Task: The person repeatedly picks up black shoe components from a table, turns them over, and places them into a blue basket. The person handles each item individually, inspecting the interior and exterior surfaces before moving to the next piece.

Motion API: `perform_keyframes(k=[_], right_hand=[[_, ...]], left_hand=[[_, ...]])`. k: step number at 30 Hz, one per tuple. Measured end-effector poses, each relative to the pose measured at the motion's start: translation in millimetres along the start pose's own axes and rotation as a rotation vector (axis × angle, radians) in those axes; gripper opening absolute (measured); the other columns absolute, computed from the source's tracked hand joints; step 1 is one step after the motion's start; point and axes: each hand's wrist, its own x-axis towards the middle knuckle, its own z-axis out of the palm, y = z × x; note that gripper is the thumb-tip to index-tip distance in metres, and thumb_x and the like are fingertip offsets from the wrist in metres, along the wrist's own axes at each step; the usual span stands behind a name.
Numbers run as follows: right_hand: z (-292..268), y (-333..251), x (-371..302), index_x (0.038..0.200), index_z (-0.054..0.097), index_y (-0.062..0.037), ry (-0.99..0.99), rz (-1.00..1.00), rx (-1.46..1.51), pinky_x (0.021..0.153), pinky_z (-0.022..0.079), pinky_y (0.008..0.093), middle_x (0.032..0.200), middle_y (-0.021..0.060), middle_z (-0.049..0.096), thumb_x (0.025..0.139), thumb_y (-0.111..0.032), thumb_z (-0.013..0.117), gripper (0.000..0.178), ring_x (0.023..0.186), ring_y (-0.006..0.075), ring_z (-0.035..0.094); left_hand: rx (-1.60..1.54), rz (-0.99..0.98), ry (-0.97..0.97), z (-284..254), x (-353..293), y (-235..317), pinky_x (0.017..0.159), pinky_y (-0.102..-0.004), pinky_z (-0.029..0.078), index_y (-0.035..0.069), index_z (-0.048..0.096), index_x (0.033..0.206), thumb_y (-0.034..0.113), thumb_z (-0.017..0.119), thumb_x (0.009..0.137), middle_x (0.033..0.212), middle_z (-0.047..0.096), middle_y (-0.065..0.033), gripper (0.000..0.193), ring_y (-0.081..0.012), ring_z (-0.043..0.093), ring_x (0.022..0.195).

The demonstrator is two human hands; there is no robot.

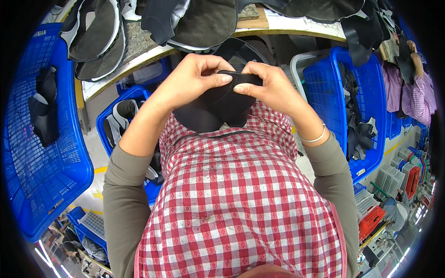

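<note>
Two hands pinch one black fabric piece above a checked apron.

Blue baskets [41,153] flank the lap; the fabric piece [218,104] hangs rounded end down, long axis roughly upright. Left hand [192,76] and right hand [269,85], close together, clamp its top edge; the fold could likely slip if either thumb relaxes.

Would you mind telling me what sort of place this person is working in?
Probably a sewing or footwear workshop: both hands pinch a black cut piece, more lie stacked on the workbench, and blue crates hold others.
</note>
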Motion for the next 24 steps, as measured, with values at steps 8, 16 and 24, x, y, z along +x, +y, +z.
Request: perform_keyframes(k=[8,16,24], right_hand=[[8,-2,2,0.092,0.069,-0.0048,0.015,-0.138,-0.033,0.069,0.052,0.0406,0.085,0.0114,0.070,0.084,-0.030,0.087,0.032,0.077,0.0306,0.069],[11,-6,4,0.095,0.070,-0.0063,0.008,-0.167,-0.094,0.069,0.052,0.0425,0.087,0.0105,0.071,0.086,-0.033,0.084,0.032,0.080,0.0317,0.071],[17,-6,4,0.092,0.070,-0.0071,0.048,-0.145,-0.153,0.069,0.053,0.0429,0.087,0.0099,0.071,0.085,-0.035,0.084,0.032,0.080,0.0330,0.070]], left_hand=[[0.054,-0.161,-0.178,-25,24,12,0.079,-0.0233,0.053,0.000,0.077,0.106,0.015,0.079,0.093,0.090,0.074,-0.0005,0.019,-0.0060,0.066,0.084],[0.089,-0.317,-0.326,-48,41,24,0.068,-0.0230,0.063,0.000,0.078,0.113,0.023,0.078,0.095,0.083,0.071,0.0006,0.030,-0.0073,0.069,0.078],[0.546,-0.216,-0.452,-34,43,47,0.072,-0.0285,0.062,-0.003,0.073,0.117,0.009,0.065,0.101,0.089,0.072,-0.0052,0.021,-0.0103,0.069,0.076]])
